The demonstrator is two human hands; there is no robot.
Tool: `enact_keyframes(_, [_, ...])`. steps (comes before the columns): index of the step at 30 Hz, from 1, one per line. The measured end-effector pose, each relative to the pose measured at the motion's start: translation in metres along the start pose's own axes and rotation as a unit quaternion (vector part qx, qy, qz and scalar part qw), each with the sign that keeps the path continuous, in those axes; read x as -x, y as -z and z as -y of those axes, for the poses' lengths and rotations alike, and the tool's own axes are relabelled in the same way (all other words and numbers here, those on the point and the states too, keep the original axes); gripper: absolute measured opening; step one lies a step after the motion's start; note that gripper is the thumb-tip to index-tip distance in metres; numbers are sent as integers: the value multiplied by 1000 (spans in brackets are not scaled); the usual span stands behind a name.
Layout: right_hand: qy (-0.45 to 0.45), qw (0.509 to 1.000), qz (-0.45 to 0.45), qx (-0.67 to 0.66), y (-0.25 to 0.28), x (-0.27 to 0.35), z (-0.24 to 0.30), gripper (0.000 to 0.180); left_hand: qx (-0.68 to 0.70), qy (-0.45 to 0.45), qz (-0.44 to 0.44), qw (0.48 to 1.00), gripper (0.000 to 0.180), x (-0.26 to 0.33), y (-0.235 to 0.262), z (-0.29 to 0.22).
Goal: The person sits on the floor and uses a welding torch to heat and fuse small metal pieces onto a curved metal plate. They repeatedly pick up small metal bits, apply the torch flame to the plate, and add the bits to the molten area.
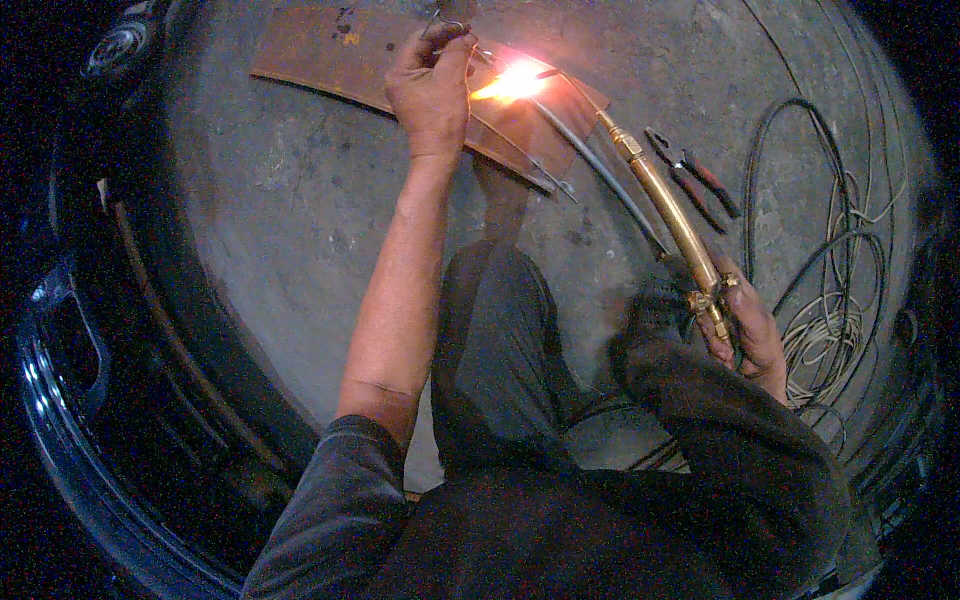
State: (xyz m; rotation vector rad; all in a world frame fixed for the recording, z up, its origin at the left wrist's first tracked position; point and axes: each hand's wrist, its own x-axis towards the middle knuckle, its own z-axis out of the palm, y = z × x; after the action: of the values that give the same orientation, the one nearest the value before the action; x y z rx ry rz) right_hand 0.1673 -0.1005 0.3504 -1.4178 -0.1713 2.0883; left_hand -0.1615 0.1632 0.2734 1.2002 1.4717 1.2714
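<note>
In the right hand (752, 335), clasped the brass torch (672, 205) by its rear end, slanting its long axis forward-left to the flame (518, 82). In the left hand (432, 95), nearer and just left of the flame, apparently pinched a wire-like piece (452, 24) over the rusty plate (325, 60).

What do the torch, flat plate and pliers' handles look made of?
Torch: likely brass, fairly shiny; golden colour with bright highlights along the tube.
Flat plate: probably steel, dull and rusty; brown surface with orange patches.
Pliers' handles: perhaps plastic or rubber; red-and-black colouring suggests grips, but which one can't be told.
</note>
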Motion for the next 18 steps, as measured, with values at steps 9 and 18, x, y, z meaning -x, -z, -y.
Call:
enact_keyframes(9, [3,1000,8,8,4,-1,-2,86,14,-2,2,1000,10,3,-2,-2])
enact_keyframes(18, [5,1000,9,0,4,-2,-3,83,11,-4,-1,1000,10,7,-1,1])
